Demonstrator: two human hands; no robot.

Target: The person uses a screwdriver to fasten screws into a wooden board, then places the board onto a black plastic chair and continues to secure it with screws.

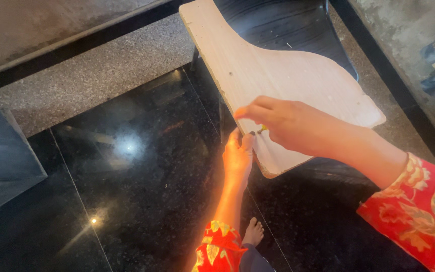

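I take this for a plain home or classroom corner: polished black stone floor (142,166), speckled granite strip (96,75), bare plaster walls (36,25).

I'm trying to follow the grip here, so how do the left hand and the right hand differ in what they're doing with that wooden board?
The left hand reaches up from below and grips the edge of the wooden board, while the right hand lies on top of its face. The left hand holds only the board; the right hand pinches a small yellowish thing, too small to identify. Both touch the board near the same edge, and both arms wear red flowered sleeves.
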